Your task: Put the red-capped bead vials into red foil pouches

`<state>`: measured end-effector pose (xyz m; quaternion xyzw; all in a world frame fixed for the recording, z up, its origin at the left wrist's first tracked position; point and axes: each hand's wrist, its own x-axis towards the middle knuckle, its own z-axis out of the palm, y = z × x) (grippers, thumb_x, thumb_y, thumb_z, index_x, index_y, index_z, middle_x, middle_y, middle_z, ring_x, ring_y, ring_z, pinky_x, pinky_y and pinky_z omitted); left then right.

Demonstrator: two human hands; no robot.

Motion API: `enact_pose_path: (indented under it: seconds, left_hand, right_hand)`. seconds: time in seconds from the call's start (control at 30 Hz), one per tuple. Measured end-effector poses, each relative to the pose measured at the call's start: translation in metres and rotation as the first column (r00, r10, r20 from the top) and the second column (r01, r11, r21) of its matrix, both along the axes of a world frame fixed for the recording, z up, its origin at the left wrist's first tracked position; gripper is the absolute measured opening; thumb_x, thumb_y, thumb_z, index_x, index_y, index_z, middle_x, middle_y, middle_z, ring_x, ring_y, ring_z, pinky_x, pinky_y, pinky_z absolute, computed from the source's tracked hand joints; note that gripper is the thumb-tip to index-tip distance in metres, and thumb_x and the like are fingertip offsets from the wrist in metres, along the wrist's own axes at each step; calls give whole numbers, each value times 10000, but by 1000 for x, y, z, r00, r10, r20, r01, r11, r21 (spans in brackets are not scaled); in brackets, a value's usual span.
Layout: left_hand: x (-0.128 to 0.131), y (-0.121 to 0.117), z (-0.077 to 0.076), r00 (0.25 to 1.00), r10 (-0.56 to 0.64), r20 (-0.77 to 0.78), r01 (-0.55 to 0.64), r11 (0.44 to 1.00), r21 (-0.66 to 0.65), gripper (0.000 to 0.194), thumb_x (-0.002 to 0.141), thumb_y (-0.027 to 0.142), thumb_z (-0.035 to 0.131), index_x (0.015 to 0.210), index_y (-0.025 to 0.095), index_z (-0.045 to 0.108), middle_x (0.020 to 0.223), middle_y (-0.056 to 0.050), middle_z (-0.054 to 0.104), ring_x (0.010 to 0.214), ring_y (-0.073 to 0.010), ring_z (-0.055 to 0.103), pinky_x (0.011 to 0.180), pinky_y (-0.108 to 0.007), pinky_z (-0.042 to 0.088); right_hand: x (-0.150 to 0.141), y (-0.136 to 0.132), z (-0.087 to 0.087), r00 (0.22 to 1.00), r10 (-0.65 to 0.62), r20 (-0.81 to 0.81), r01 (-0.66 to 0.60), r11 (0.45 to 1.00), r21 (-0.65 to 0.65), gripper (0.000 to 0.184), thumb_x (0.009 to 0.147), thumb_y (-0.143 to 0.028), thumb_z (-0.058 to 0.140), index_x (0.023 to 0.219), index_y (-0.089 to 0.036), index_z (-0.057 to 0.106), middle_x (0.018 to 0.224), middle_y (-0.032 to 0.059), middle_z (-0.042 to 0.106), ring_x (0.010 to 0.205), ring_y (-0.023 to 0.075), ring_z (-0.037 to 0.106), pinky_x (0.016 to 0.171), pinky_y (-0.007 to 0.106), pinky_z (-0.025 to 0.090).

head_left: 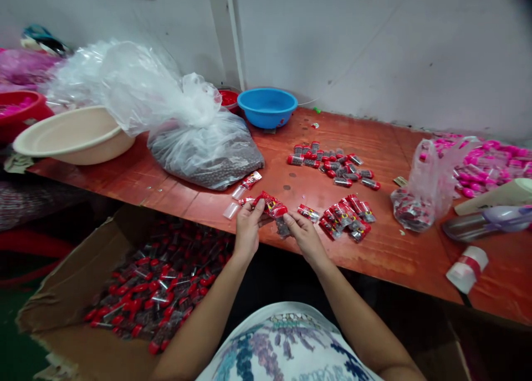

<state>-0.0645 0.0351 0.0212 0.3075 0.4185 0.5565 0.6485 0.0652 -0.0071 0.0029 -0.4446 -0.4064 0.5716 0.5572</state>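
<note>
Over the table's front edge, my left hand (pixel 248 228) is closed on a red printed packet (pixel 272 205). My right hand (pixel 308 239) pinches a small clear piece with dark contents (pixel 283 227) just below it. Whether these two are joined as one pack I cannot tell. Beside my left fingers lie another red-topped packet (pixel 251 179) and an empty clear sleeve (pixel 231 209). A single packet (pixel 308 213) rests just beyond my right hand, with a pile of similar packets (pixel 347 217) to its right. Farther back are several red-capped clear tubes (pixel 343 167) with dark contents.
A cardboard box (pixel 70 314) full of red-capped tubes stands below the table at left. A large clear bag of dark pellets (pixel 208 153), a cream basin (pixel 75 137) and a blue basin (pixel 268 106) are behind. At right are a small bag (pixel 419 198) and a bottle (pixel 469 225).
</note>
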Motion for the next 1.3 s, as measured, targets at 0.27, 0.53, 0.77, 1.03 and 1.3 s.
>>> enact_pose_path:
  seconds: [0.27, 0.53, 0.77, 1.03, 1.3]
  left_hand:
    - [5, -4, 0, 995, -95, -39, 98, 992, 82, 286, 586, 190, 807, 804, 137, 630, 763, -11, 682, 692, -123, 634, 731, -261, 505]
    - [3, -1, -3, 976, -186, -112, 194, 978, 71, 243, 604, 189, 796, 792, 126, 656, 763, -28, 692, 667, -127, 623, 688, -253, 495]
    - [6, -2, 5, 973, -189, -134, 203, 973, 105, 414, 579, 169, 811, 963, 157, 655, 804, -11, 695, 749, -141, 634, 736, -262, 493]
    - [14, -4, 6, 943, -330, -39, 330, 944, 3, 589, 595, 143, 798, 1150, 169, 601, 906, -33, 697, 835, -152, 643, 792, -267, 481]
    - [25, -6, 10, 971, -238, 26, 239, 967, -84, 614, 617, 172, 786, 1190, 176, 564, 850, -30, 696, 754, -143, 660, 699, -260, 514]
  right_hand:
    - [11, -5, -1, 975, 56, 213, -82, 990, 115, 385, 874, -372, 543, 1245, -282, 588, 875, 16, 580, 801, 147, 543, 690, 270, 468]
    - [8, -8, -1, 984, -55, 169, 38, 994, 103, 327, 815, -354, 626, 1123, -245, 635, 866, 17, 592, 716, 131, 548, 569, 233, 456]
    - [7, -11, 3, 984, -164, 63, 158, 984, 86, 229, 770, -307, 687, 970, -222, 614, 843, 3, 642, 720, 131, 598, 642, 256, 494]
    - [15, -11, -2, 992, -123, 15, 121, 989, 86, 439, 744, -277, 707, 1167, -283, 590, 1033, 26, 603, 849, 161, 597, 764, 327, 535]
    - [38, -21, -5, 966, -122, 227, 73, 974, 213, 424, 747, -283, 712, 1161, -325, 631, 1208, 37, 523, 1087, 212, 543, 897, 352, 499]
